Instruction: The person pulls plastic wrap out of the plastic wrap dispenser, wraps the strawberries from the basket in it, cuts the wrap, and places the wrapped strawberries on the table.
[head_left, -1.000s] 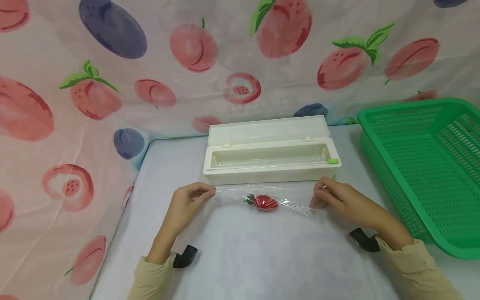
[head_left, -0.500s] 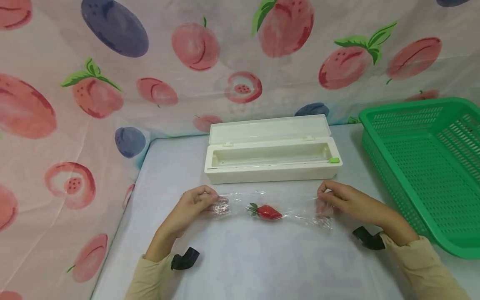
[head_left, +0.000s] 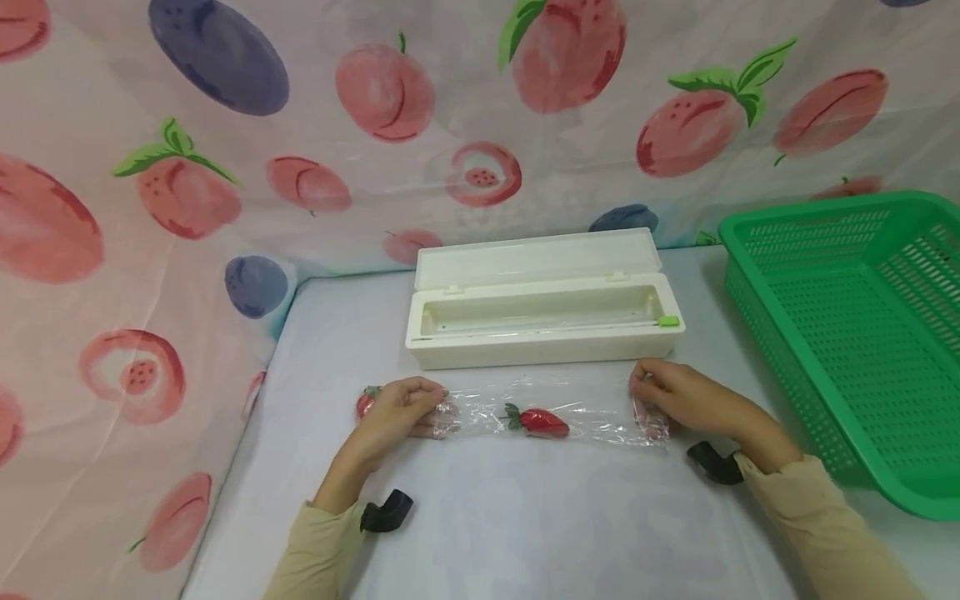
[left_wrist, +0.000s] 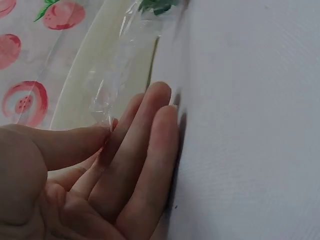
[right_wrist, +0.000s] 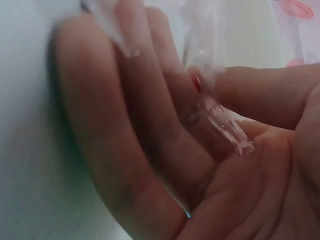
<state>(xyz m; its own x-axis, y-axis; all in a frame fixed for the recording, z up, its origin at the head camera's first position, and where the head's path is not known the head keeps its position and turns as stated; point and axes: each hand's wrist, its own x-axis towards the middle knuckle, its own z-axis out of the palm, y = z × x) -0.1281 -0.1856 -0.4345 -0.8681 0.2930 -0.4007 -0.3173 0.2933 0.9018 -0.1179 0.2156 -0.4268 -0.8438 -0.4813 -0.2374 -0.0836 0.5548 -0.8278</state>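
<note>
A strip of clear plastic wrap (head_left: 480, 410) stretches between the two hands in front of the long white box. A red strawberry (head_left: 543, 422) with green leaves shows at the strip's middle; whether it lies on or under the film I cannot tell. My left hand (head_left: 395, 415) pinches the left end of the wrap between thumb and index finger, its other fingers extended in the left wrist view. My right hand (head_left: 690, 398) pinches the other end, with crumpled film (right_wrist: 227, 125) against its palm. Partly hidden behind the left hand is a second strawberry (head_left: 364, 403).
Behind the wrap stands the white box (head_left: 543, 348), its lid (head_left: 536, 258) raised and a green slider (head_left: 667, 321) at its right front edge. A green basket (head_left: 783, 350) is at the right. Fruit-patterned cloth (head_left: 307, 100) hangs at the back and left.
Both hands first drew the wrap and strawberry toward the person, then slightly flattened the strip. The strawberry has shifted a little right. A second strawberry has come into view beside the left hand.
</note>
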